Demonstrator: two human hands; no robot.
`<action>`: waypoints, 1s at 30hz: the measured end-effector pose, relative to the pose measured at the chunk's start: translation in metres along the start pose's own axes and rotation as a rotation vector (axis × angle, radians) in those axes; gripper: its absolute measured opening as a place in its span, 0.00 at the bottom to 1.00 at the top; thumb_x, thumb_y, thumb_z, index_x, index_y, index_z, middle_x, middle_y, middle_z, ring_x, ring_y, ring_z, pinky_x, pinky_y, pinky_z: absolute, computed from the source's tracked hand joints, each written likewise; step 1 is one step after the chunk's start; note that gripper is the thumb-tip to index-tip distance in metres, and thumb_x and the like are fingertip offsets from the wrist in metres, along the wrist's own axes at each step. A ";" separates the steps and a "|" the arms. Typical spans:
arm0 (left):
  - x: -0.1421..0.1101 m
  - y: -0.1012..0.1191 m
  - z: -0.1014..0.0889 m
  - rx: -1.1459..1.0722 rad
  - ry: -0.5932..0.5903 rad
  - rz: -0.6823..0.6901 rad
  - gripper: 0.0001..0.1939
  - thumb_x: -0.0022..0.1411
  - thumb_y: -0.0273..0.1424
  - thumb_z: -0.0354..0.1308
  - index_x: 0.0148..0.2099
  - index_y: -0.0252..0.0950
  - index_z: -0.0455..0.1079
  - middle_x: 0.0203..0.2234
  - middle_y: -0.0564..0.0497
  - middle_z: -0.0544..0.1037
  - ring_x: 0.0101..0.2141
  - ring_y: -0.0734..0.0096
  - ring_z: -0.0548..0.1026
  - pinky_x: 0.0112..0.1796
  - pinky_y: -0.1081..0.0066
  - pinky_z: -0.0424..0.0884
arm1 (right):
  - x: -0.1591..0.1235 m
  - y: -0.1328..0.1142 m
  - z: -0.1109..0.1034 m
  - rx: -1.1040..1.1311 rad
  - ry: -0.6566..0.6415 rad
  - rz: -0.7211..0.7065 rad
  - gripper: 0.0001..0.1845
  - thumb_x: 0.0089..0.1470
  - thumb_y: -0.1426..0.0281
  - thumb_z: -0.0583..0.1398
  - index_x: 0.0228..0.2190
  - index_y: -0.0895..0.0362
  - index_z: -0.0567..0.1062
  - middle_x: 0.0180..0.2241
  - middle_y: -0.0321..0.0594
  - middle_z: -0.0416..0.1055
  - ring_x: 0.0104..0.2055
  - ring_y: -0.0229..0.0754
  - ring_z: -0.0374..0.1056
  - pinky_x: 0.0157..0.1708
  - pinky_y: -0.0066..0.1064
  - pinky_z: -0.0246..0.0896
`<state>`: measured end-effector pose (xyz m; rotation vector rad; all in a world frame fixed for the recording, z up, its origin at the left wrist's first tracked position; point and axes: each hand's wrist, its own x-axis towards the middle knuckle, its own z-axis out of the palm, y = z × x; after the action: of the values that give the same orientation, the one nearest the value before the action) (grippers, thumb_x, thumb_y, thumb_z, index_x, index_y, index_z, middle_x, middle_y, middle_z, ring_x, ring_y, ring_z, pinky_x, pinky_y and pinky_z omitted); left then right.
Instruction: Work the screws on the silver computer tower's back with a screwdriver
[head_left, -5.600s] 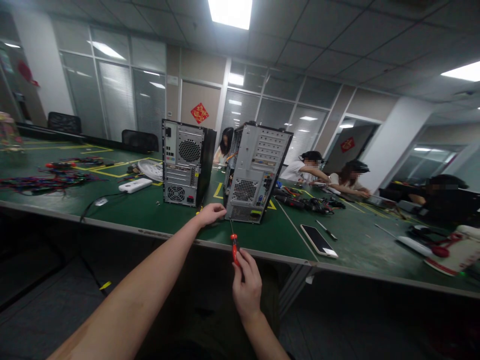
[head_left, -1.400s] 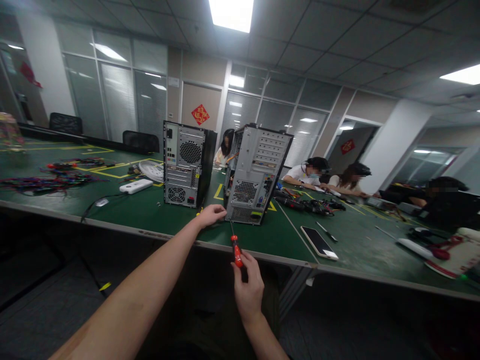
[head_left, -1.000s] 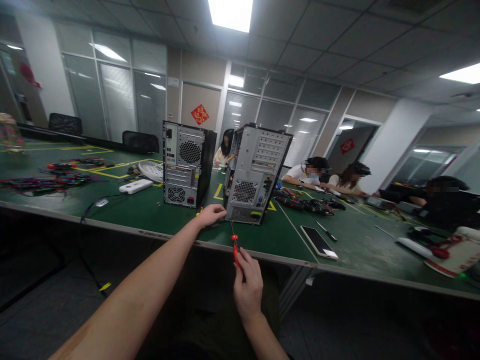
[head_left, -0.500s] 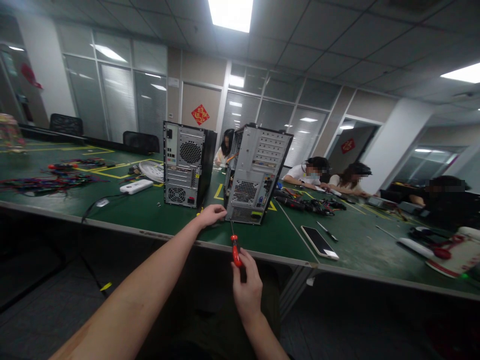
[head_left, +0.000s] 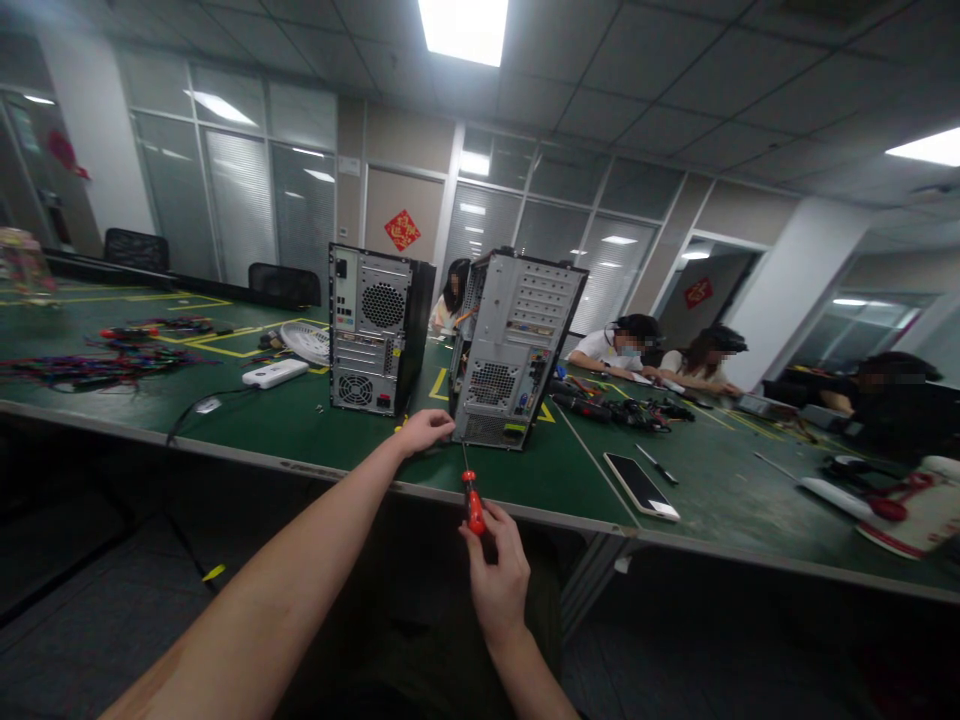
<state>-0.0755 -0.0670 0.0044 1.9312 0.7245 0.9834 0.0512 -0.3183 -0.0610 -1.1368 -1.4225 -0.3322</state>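
Observation:
My right hand [head_left: 496, 572] is closed round the red handle of a screwdriver [head_left: 472, 498], whose thin shaft points up to the lower rear edge of a grey computer tower [head_left: 516, 345] standing upright on the green table [head_left: 300, 425]. My left hand [head_left: 424, 431] reaches across the table and rests with fingers curled at the tower's bottom left corner, next to the screwdriver tip. What is under those fingers does not show. A second tower [head_left: 377, 328], black-sided, stands just to the left.
A phone [head_left: 640, 484] and a pen [head_left: 658, 464] lie right of the grey tower. Cables [head_left: 626, 410] pile behind them, more wires [head_left: 97, 365] at far left. A white power strip [head_left: 273, 373] and fan guard [head_left: 306, 341] sit left of the towers. Several people sit at the table's far right.
Both hands stay at the tower's lower edge. My right hand's fingers shift slightly on the screwdriver handle. The view has drifted a little.

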 end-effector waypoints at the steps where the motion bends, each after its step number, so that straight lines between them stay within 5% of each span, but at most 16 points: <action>1: 0.000 0.000 0.000 0.001 0.000 0.000 0.19 0.56 0.47 0.63 0.36 0.34 0.75 0.28 0.51 0.78 0.29 0.69 0.75 0.37 0.68 0.70 | 0.000 0.000 0.000 0.000 0.000 -0.009 0.11 0.64 0.71 0.65 0.48 0.56 0.79 0.50 0.49 0.78 0.52 0.47 0.76 0.52 0.38 0.74; 17: -0.001 0.001 -0.001 0.015 -0.008 0.008 0.19 0.58 0.47 0.63 0.37 0.34 0.76 0.28 0.50 0.79 0.29 0.68 0.76 0.37 0.68 0.70 | -0.002 0.006 -0.001 -0.068 -0.081 -0.181 0.29 0.65 0.83 0.55 0.60 0.46 0.74 0.56 0.47 0.75 0.52 0.47 0.74 0.50 0.45 0.74; 23: 0.001 0.000 0.001 -0.015 -0.005 0.000 0.18 0.56 0.46 0.64 0.35 0.34 0.75 0.27 0.51 0.78 0.28 0.69 0.75 0.36 0.69 0.70 | -0.004 0.004 0.002 -0.063 -0.017 -0.096 0.20 0.65 0.78 0.59 0.55 0.52 0.78 0.54 0.48 0.75 0.55 0.46 0.74 0.53 0.40 0.74; 30: 0.000 0.001 0.001 -0.032 -0.001 -0.019 0.17 0.56 0.44 0.63 0.36 0.34 0.74 0.28 0.50 0.78 0.28 0.69 0.75 0.36 0.68 0.70 | 0.001 0.001 -0.001 -0.056 0.032 -0.014 0.11 0.63 0.68 0.65 0.47 0.56 0.79 0.44 0.47 0.77 0.47 0.46 0.77 0.48 0.39 0.76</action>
<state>-0.0750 -0.0682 0.0051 1.8937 0.7210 0.9764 0.0527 -0.3184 -0.0605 -1.1625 -1.4007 -0.4004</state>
